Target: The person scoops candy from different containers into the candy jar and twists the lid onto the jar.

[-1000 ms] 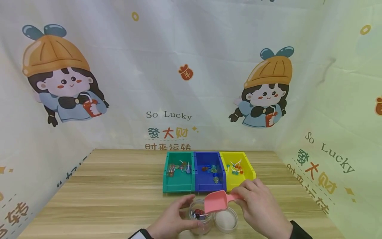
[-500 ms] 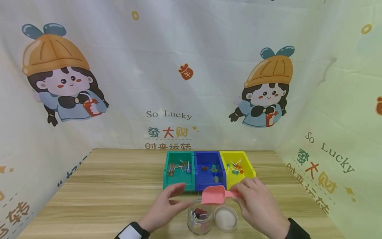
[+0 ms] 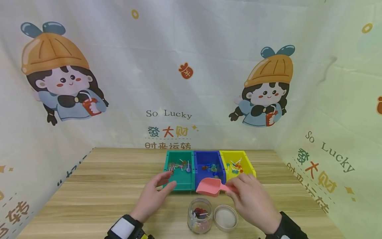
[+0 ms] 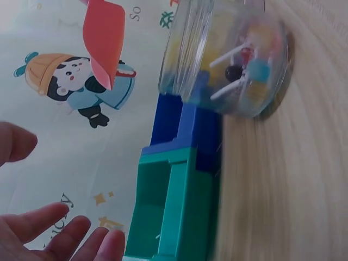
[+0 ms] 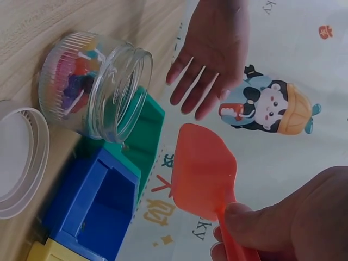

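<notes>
Printed cloth hangs behind the wooden table (image 3: 89, 192). Taking the jar as my clock's centre, my left hand (image 3: 150, 198) is at ten o'clock, fingers spread, holding nothing: it has just let go of the jar and drawn away. The green bin (image 3: 183, 182) lies at eleven, one corner hidden by that hand. Open and upright, the jar (image 3: 190, 214) now stands unsupported, sweets (image 3: 200, 213) inside, blurred in the left wrist view. At twelve, the blue bin (image 3: 203, 157) is partly covered by the scoop (image 3: 210, 186), which has lifted off the jar's mouth; I judge that dip finished, and no sweets show on it. The lid (image 3: 225, 217) sits at three. At one, the yellow bin (image 3: 242, 157) has its front masked by my right hand (image 3: 255, 200), at two, thumb and fingers pinching the scoop's handle, its end hidden.
</notes>
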A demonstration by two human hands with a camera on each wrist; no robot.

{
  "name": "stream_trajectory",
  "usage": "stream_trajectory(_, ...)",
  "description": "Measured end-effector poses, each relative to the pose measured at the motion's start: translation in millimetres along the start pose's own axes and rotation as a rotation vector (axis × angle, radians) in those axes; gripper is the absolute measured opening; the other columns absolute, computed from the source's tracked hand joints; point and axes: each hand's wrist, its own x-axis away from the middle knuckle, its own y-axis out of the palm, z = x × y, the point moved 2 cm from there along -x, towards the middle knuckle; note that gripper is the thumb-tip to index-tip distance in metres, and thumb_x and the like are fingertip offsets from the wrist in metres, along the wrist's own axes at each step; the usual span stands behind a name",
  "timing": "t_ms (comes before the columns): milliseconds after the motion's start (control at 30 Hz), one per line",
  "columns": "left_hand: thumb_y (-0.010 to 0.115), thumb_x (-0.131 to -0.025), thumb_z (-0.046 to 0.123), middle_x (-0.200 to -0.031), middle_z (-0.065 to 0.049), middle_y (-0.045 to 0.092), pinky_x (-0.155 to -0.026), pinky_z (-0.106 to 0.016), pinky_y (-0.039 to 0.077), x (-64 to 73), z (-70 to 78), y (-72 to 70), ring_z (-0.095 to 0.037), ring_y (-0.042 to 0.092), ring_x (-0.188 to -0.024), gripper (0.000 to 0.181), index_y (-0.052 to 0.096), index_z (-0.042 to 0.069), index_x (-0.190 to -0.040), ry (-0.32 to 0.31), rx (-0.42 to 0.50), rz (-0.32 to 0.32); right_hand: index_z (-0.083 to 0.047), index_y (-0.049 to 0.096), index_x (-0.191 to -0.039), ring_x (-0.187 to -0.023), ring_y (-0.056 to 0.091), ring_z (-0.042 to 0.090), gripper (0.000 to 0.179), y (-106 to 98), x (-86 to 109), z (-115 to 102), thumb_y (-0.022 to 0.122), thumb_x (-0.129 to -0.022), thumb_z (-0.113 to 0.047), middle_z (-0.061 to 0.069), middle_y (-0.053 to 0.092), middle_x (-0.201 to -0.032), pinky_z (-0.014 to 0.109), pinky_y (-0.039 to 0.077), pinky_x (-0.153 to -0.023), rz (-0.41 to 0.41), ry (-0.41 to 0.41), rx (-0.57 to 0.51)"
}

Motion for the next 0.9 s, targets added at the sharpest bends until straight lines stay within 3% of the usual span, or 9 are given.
stream_trajectory(167,0.067,-0.11,0.035,-0.156,-0.019,0.061,-0.11,-0.056,0.056,-9.4,-1.3,-12.3,-0.037,0.061,-0.14,0.055,0.058,0.006,-0.155,-0.014,-0.022,0.05,-0.015,0.08,-0.109,-0.09,0.05,0.013,0.016,3.3,-8.0,-3.4,0.087,-0.096,-0.022,-0.005,0.066,-0.095,0.032,0.049,-0.079,0.0,0.015,-0.023)
stream_trajectory(400,0.061,-0.113,0.034,-0.157,-0.023,0.058,-0.111,-0.056,0.057,-21.0,-4.7,-22.8,-0.038,0.06,-0.138,0.054,0.055,0.005,-0.157,-0.002,-0.028,0.072,-0.01,0.08,-0.106,-0.084,0.047,0.015,0.016,8.5,-19.1,-8.6,0.087,-0.095,-0.018,-0.004,0.059,-0.086,0.03,0.043,-0.076,0.049,-0.019,-0.035)
stream_trajectory(567,0.058,-0.114,0.035,-0.157,-0.025,0.057,-0.113,-0.06,0.054,-28.3,-10.9,-23.9,-0.041,0.059,-0.139,0.054,0.053,0.004,-0.159,-0.037,-0.051,0.094,-0.008,0.08,-0.106,-0.084,0.047,0.016,0.017,12.7,-28.8,-10.3,0.086,-0.096,-0.02,-0.003,0.059,-0.086,0.032,0.043,-0.078,0.067,-0.02,-0.049)
stream_trajectory(900,0.052,-0.115,0.035,-0.144,-0.031,0.064,-0.109,-0.06,0.054,-52.0,-27.4,-19.5,-0.045,0.063,-0.133,0.059,0.052,-0.005,-0.157,-0.076,-0.111,0.146,-0.007,0.08,-0.105,-0.084,0.051,0.019,0.015,28.0,-48.8,-14.1,0.084,-0.098,-0.019,0.001,0.062,-0.087,0.035,0.047,-0.079,0.029,0.07,-0.096)
